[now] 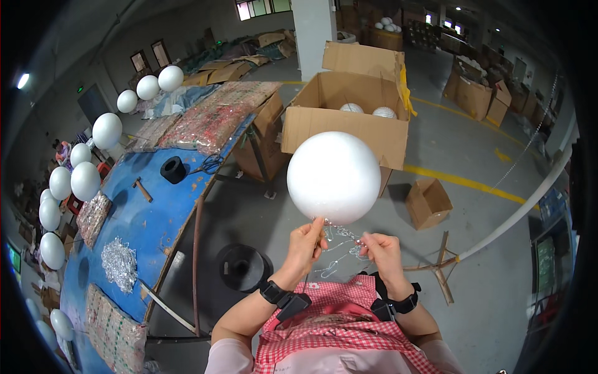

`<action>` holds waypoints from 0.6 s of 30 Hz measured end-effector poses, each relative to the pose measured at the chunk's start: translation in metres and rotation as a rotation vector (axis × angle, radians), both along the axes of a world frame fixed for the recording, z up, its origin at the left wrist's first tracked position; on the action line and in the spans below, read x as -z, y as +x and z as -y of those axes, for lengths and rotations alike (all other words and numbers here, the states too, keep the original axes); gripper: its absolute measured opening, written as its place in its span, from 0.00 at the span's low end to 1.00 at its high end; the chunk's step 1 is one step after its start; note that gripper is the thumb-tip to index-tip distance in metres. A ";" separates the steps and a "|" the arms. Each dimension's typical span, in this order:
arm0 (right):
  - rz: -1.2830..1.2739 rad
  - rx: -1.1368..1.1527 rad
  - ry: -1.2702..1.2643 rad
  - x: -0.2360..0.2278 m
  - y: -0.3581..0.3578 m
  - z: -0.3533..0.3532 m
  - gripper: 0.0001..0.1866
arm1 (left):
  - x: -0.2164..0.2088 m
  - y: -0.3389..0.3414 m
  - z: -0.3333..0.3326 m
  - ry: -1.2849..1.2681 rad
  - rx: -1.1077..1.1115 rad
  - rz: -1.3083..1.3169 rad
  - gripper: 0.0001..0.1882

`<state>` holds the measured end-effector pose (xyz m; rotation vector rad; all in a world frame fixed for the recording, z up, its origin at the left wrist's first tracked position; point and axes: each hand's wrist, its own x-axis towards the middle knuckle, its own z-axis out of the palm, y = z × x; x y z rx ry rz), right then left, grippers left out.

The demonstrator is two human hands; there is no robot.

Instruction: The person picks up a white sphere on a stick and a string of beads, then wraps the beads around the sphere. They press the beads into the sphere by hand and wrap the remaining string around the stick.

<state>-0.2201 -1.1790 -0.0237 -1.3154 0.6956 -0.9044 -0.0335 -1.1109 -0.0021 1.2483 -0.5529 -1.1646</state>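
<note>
A large glossy white ball (334,177) is up in front of me. My left hand (304,245) is closed at its underside, thumb and fingers pinched together; a thin dark line below this hand looks like a stick, but its upper part is hidden in the fingers. To the right, my right hand (382,252) pinches a silver bead-like string (341,232). That string stretches between both hands under the ball, and loose loops of it dangle above my red checked apron (330,305).
On my left stands a blue table (159,202) with a hammer (142,189), black tape roll (173,169), scissors (210,164), silver string pile (119,264) and several white balls (85,181) along it. Ahead is a large carton (346,128); a black bucket (243,268) and small box (428,203) stand nearby.
</note>
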 end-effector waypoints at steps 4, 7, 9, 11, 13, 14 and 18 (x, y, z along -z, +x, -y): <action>-0.252 -0.120 -0.044 -0.001 0.000 -0.002 0.09 | 0.002 -0.003 -0.002 0.025 -0.009 0.015 0.22; -0.458 -0.180 -0.139 -0.002 0.003 -0.003 0.08 | 0.001 -0.007 -0.003 0.031 -0.001 0.001 0.22; -0.561 -0.164 -0.223 -0.002 0.004 -0.006 0.07 | 0.002 -0.008 -0.004 0.033 0.002 -0.005 0.22; -0.217 -0.104 -0.102 -0.004 0.003 -0.011 0.05 | 0.007 -0.006 -0.003 0.019 -0.010 -0.028 0.22; -0.146 -0.103 -0.092 -0.013 0.000 -0.016 0.05 | 0.010 -0.005 -0.004 0.032 -0.019 -0.028 0.23; -0.075 -0.102 -0.085 -0.016 -0.001 -0.017 0.05 | 0.012 -0.005 -0.004 0.042 -0.029 -0.029 0.23; -0.048 -0.017 -0.098 -0.020 -0.001 -0.016 0.08 | 0.016 -0.009 -0.005 0.042 0.004 -0.013 0.24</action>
